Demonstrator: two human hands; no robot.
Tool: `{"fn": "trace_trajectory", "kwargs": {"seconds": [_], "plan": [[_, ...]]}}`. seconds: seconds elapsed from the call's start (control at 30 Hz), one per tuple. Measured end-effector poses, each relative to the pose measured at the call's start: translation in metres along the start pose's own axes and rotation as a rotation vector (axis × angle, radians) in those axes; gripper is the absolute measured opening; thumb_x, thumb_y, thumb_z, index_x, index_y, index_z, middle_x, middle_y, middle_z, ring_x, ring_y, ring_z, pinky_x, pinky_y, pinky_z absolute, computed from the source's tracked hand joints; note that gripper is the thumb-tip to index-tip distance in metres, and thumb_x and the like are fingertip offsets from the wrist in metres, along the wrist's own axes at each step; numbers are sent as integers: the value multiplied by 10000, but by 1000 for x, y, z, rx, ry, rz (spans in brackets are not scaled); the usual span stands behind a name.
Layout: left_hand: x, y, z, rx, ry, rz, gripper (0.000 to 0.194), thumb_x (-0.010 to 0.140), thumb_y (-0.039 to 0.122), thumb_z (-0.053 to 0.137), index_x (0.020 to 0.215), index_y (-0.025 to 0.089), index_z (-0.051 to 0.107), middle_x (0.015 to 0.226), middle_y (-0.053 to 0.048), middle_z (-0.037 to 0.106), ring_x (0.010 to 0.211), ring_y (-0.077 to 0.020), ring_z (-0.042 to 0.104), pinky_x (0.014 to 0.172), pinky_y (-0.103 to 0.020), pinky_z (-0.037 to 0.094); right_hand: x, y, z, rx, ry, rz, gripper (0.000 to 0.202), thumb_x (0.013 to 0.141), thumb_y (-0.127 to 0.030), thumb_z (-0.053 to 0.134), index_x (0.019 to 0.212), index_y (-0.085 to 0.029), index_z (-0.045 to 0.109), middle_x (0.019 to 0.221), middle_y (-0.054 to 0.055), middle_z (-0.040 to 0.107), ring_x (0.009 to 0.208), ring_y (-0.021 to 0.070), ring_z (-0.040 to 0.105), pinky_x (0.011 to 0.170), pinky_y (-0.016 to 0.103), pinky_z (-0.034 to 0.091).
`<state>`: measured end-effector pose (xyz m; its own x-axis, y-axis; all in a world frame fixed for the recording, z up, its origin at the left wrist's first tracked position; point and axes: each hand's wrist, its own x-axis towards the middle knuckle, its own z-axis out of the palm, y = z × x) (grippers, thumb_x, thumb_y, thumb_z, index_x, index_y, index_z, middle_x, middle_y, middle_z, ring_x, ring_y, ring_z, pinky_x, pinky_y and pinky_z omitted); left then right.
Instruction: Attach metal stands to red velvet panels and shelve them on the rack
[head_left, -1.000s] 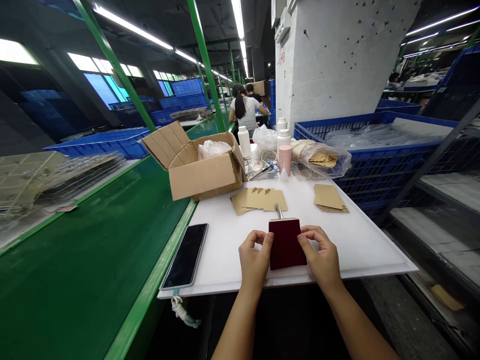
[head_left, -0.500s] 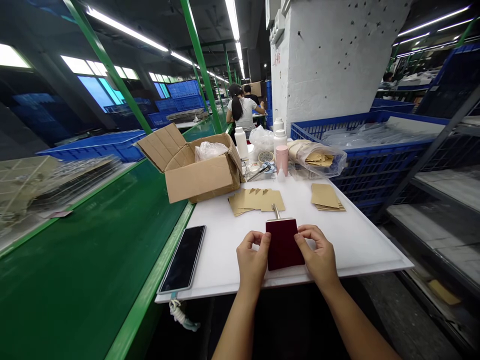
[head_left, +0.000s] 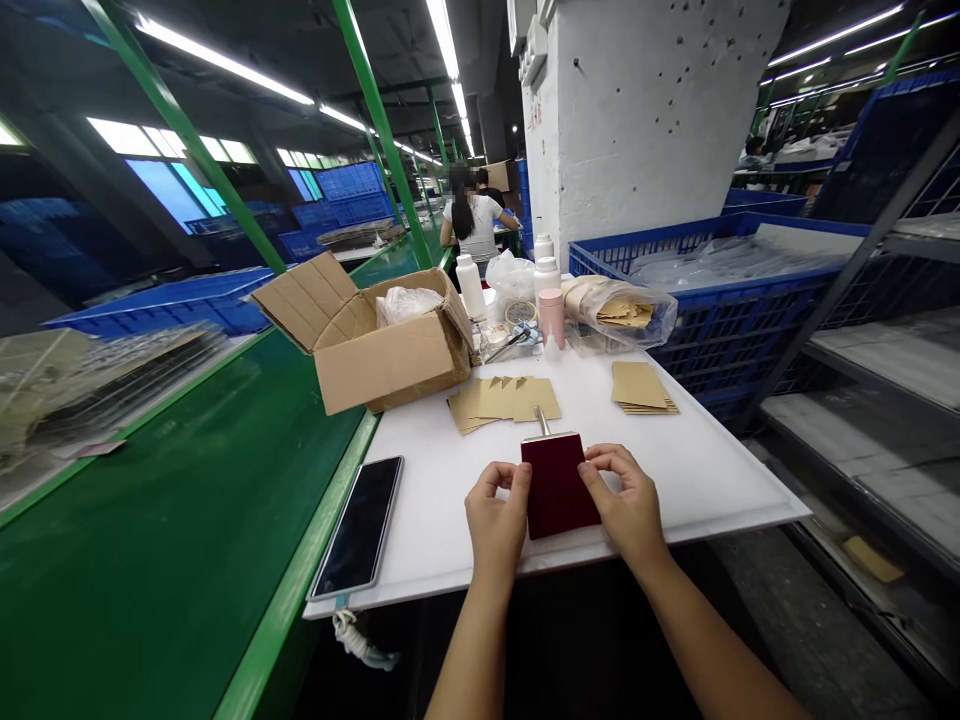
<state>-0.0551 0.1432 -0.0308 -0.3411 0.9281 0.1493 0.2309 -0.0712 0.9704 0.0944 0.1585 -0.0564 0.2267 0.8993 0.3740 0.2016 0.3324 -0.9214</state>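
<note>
A flat, dark red square piece, velvet-like on its face, is held near the front edge of the white tabletop. My left hand pinches its left edge between thumb and fingers. On the opposite edge, my right hand grips it the same way. Along its top runs a pale, metallic-looking rim, and a slim silvery stem sticks out beyond that. What lies behind the red face is hidden. Just past the stem, several overlapping brown paper envelopes are fanned out on the table.
Brown envelopes are stacked at right. A phone lies by the left edge. An open cardboard box, white bottles and a pink bottle stand at the back. A green conveyor runs left; a blue crate stands right.
The whole view has shifted slightly, so things appear a little further left. Both hands keep the same hold on the red piece, with hardly any movement.
</note>
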Motion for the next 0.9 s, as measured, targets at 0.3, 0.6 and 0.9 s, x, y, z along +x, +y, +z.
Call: {"fn": "trace_trajectory", "kwargs": {"seconds": [0.3, 0.6, 0.9], "plan": [[1, -1, 0, 1, 2, 0, 315, 791, 451, 601, 660, 169, 545, 665, 5, 550, 660, -131, 502, 643, -239, 423, 0, 0, 0, 5, 10, -19, 175, 806, -324, 590, 675, -207, 599, 907, 47, 623, 924, 204, 564, 879, 368, 424], [2, 1, 1, 33, 13, 20, 321, 792, 447, 584, 630, 176, 520, 632, 10, 530, 631, -129, 485, 614, -236, 406, 0, 0, 0, -6, 14, -36, 182, 803, -338, 589, 673, -212, 608, 888, 50, 630, 907, 208, 567, 870, 379, 427], [16, 8, -10, 266, -71, 8, 399, 777, 515, 562, 563, 199, 447, 516, 31, 487, 525, -129, 464, 518, -236, 327, 1, -2, 3, -51, 52, -52, 178, 801, -306, 582, 650, -212, 576, 861, 42, 628, 882, 200, 572, 847, 364, 429]]}}
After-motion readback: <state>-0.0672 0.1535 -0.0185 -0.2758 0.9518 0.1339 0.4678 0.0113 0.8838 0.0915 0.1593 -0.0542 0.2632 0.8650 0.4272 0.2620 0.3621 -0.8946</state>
